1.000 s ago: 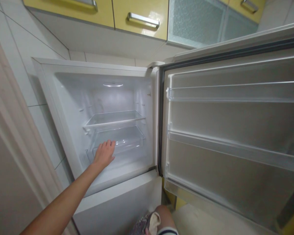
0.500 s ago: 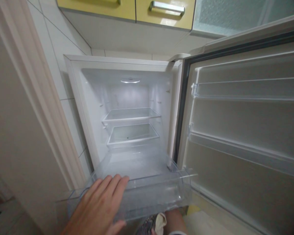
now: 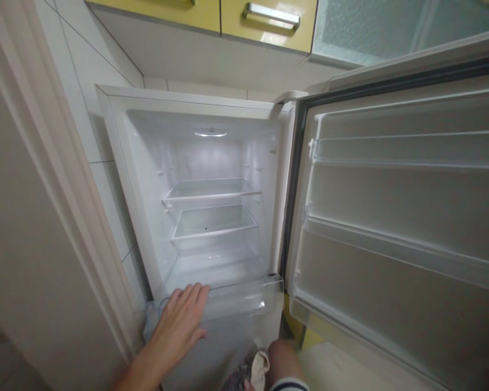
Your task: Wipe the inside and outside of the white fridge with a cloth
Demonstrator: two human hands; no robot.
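My left hand (image 3: 183, 315) grips the top edge of a clear plastic fridge drawer (image 3: 236, 305), fingers over the rim and thumb against its front. The drawer sits low in the open fridge (image 3: 193, 99), mostly pushed in, its front near the cabinet opening. At the bottom edge, a little of my right hand (image 3: 248, 385) shows beside a bunched cloth (image 3: 259, 366), beige and dark patterned, which it appears to hold. Most of that hand is out of frame.
Two glass shelves (image 3: 214, 187) span the fridge interior below a lamp (image 3: 210, 133). The fridge door (image 3: 391, 217) with clear racks (image 3: 411, 151) stands wide open at right. Yellow cupboards (image 3: 264, 38) hang above. A door frame (image 3: 61, 179) is close at left; my knee (image 3: 283, 358) is below.
My left hand has pushed the drawer away from me into the fridge, so it sticks out much less. The cloth stays low near my knee.
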